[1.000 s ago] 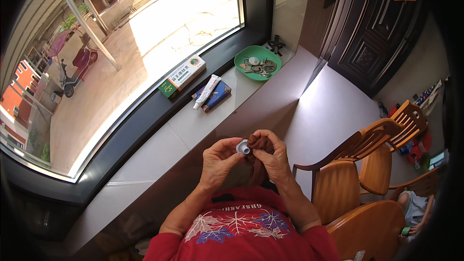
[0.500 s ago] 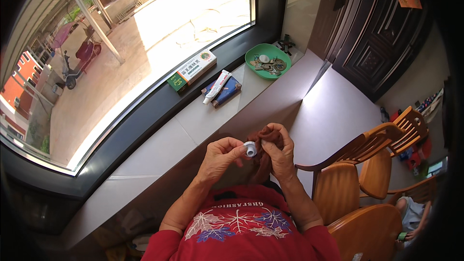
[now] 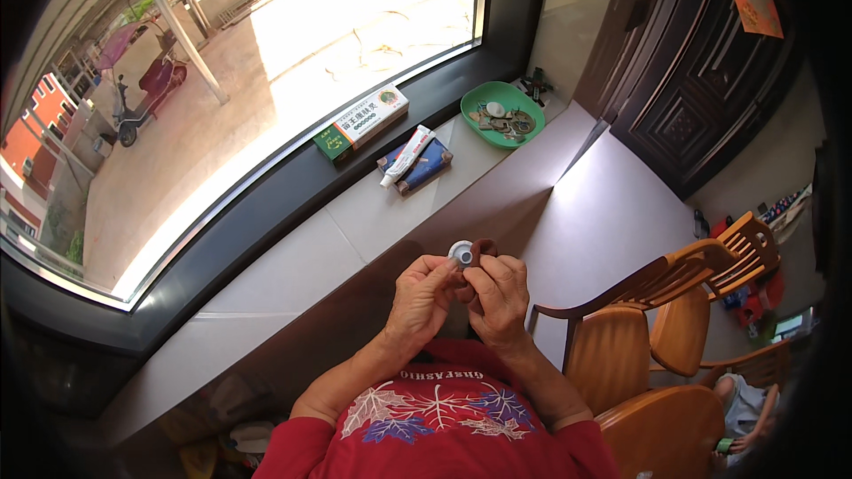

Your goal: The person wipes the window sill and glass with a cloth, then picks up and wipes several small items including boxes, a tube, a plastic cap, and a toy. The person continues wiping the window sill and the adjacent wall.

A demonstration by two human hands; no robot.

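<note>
In the head view, near one pale ledge [image 3: 284, 275], I observe one left hand [image 3: 423, 294] pinching one round whitish piece [image 3: 462, 254] and one right hand [image 3: 497, 294] gripping one brown cloth [image 3: 484, 248] against it, while the ledge bears one tube [image 3: 407, 157] atop one blue packet [image 3: 433, 162] and one green bowl [image 3: 499, 138].

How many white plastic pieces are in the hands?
1: a round, hollow white plastic piece, held by the left hand beside soft brown cloth in the right hand. Fingers could hide others.
</note>
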